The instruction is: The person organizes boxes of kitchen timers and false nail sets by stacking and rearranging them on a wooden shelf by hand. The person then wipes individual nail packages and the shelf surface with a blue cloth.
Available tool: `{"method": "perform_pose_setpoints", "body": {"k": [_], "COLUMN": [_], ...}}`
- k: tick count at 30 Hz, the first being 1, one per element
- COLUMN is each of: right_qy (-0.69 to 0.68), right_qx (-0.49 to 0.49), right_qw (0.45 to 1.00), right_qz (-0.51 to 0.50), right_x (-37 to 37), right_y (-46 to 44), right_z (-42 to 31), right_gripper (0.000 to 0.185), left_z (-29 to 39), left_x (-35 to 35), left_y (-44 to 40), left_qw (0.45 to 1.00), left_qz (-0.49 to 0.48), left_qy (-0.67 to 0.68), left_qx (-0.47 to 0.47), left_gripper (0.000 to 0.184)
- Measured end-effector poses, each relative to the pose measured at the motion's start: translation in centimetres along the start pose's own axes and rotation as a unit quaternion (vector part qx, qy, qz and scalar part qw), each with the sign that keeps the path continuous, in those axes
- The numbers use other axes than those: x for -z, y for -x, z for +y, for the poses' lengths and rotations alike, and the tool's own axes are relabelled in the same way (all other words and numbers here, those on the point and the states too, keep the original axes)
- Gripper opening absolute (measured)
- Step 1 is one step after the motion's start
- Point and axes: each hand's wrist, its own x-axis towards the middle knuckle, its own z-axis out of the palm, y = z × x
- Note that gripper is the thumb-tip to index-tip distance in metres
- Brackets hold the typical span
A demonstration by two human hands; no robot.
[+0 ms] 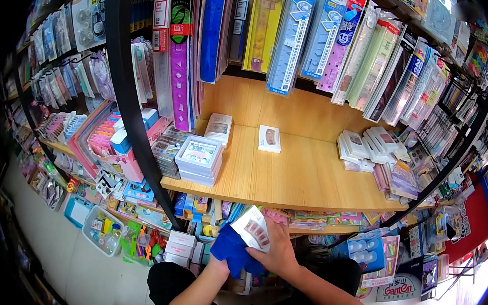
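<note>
In front of my lap, my right hand [278,250] grips a small white box [253,229] with a row of reddish-brown pictures on its face. A crumpled blue cloth [235,252] lies against the lower left of this box. My left hand [219,265] is wrapped in or behind the cloth, its fingers mostly hidden. Both hands are just below the front edge of a wooden shelf [305,177]. On that shelf, a similar small white box [270,138] lies alone near the middle.
Stacked boxes [199,159] stand at the shelf's left, and a pile of white boxes [370,145] lies at its right. Packaged rulers [292,39] hang overhead. A black post [131,86] rises at left. A plastic bin [103,230] sits on the floor.
</note>
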Motion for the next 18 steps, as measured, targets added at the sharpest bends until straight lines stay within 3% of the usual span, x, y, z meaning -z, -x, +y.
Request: {"method": "perform_pose_setpoints", "body": {"k": [2, 3, 8, 11, 14, 15, 18], "right_qy": [0.028, 0.033, 0.077, 0.03, -0.059, -0.126, -0.253], "right_qx": [0.025, 0.032, 0.053, 0.04, -0.063, -0.093, -0.062], "right_qw": [0.999, 0.999, 0.995, 0.998, 0.996, 0.988, 0.965], "right_qz": [0.023, 0.025, 0.029, 0.034, 0.025, 0.021, 0.025], "right_x": [0.0, 0.0, 0.2, 0.9, 3.6, 4.1, 5.0], "right_y": [0.2, 0.3, 0.9, 0.9, -1.7, -3.0, -8.5], "right_z": [-0.2, -0.1, 0.3, 1.5, 1.3, 1.5, 2.1], "right_gripper": [0.085, 0.086, 0.086, 0.091, 0.094, 0.086, 0.073], "left_z": [0.7, 0.7, 1.7, 2.5, 3.1, 3.5, 3.4], "left_x": [0.4, -2.5, -3.3, -3.4, -3.3, -2.6, -2.5], "left_y": [-0.4, 0.0, -0.2, 0.0, 0.8, 0.8, 0.8], "left_qw": [0.996, 0.977, 0.978, 0.976, 0.973, 0.973, 0.976], "left_qz": [0.02, 0.008, 0.019, 0.004, 0.006, 0.01, 0.002], "left_qy": [-0.078, -0.2, -0.162, -0.171, -0.183, -0.181, -0.162], "left_qx": [-0.033, -0.079, -0.129, -0.133, -0.143, -0.145, -0.146], "left_gripper": [0.055, 0.056, 0.059, 0.058, 0.057, 0.059, 0.06]}}
